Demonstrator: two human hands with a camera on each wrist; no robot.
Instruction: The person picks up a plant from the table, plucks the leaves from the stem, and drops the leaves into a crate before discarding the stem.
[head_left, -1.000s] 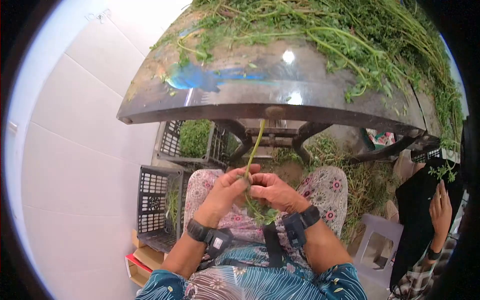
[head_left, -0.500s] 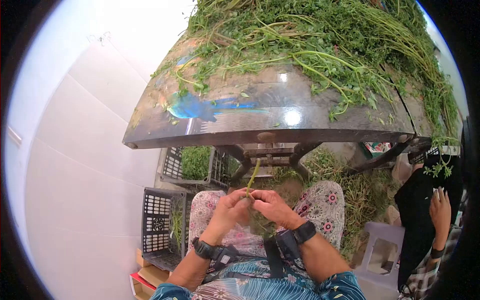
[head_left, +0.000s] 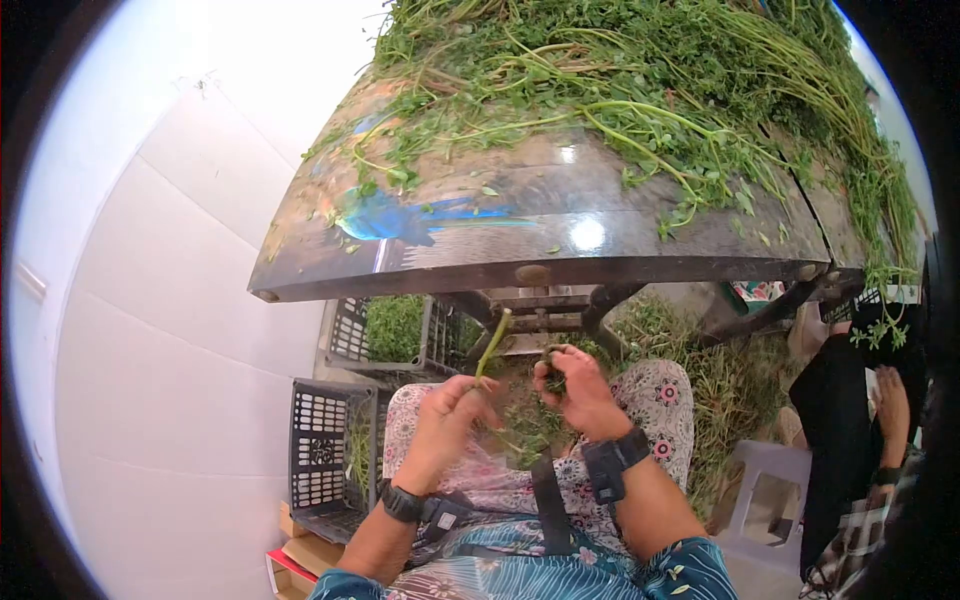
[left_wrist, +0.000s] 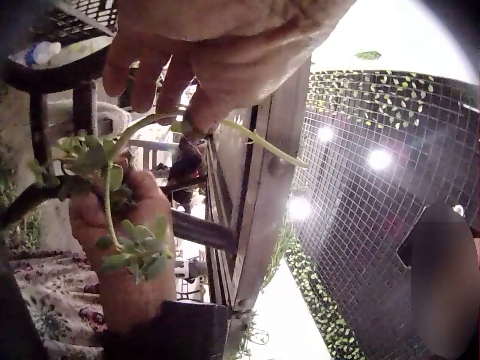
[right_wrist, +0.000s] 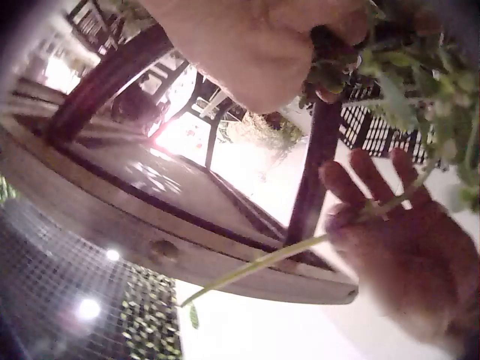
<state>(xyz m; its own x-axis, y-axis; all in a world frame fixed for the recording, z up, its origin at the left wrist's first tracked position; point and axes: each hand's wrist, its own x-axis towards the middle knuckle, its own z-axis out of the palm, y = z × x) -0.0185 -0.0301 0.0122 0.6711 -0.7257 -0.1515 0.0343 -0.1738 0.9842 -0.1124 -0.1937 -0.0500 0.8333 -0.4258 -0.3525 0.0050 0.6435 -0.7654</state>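
Observation:
The left hand (head_left: 452, 415) pinches a green stem (head_left: 492, 345) between thumb and forefinger; the bare end points up and away, and leafy shoots (head_left: 528, 440) hang below. In the left wrist view this stem (left_wrist: 270, 146) runs through the pinch to small rounded leaves (left_wrist: 139, 247). A little to the right, apart from it, the right hand (head_left: 585, 393) curls round a small dark-green bunch of leaves (head_left: 553, 372). The right wrist view shows that bunch (right_wrist: 334, 64) in the fingers, with the left hand (right_wrist: 409, 255) beyond it.
Heaps of leafy stems (head_left: 650, 130) lie on the wooden table (head_left: 450, 278) in front. Black crates (head_left: 318, 450) stand at the left, one holding greens (head_left: 394, 328). Stems litter the floor (head_left: 735, 390). At right are a pale stool (head_left: 760, 500) and another person's hand (head_left: 890, 405).
The hands, close together before, have parted; the right hand has moved right and up with the leaf bunch. The left keeps the stem, now tilted. The table edge sits lower in view than one second ago.

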